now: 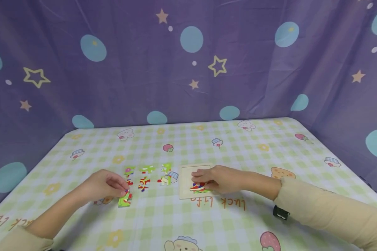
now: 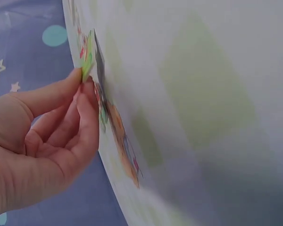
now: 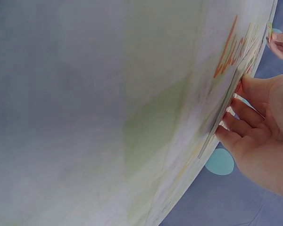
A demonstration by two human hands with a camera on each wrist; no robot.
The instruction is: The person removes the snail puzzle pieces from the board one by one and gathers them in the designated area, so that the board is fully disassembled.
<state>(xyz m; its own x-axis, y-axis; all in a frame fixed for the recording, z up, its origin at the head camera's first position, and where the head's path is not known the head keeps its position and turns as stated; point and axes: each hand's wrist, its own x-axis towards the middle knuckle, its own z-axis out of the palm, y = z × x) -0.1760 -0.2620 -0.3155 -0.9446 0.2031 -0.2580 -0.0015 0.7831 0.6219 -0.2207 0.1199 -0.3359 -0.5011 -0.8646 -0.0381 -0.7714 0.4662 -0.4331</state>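
At the left, my left hand (image 1: 102,185) pinches a green-and-red puzzle piece (image 1: 124,200) between thumb and fingers. In the left wrist view this puzzle piece (image 2: 88,65) is tilted up from the cloth. My right hand (image 1: 223,178) is over the pale puzzle tray (image 1: 185,173), its fingertips down inside the frame. Beneath its fingers, red, white and green puzzle pieces (image 1: 197,189) lie in the tray's lower part, partly hidden by the hand. From the right wrist, the fingers (image 3: 247,113) look relaxed and slightly bent against the tray.
Several loose pieces lie between the hands, among them a red-yellow piece (image 1: 143,183), a green piece (image 1: 147,169) and a green-white piece (image 1: 165,180). A checked cloth (image 1: 150,223) with printed pictures covers the table. Behind it hangs a purple curtain (image 1: 128,87).
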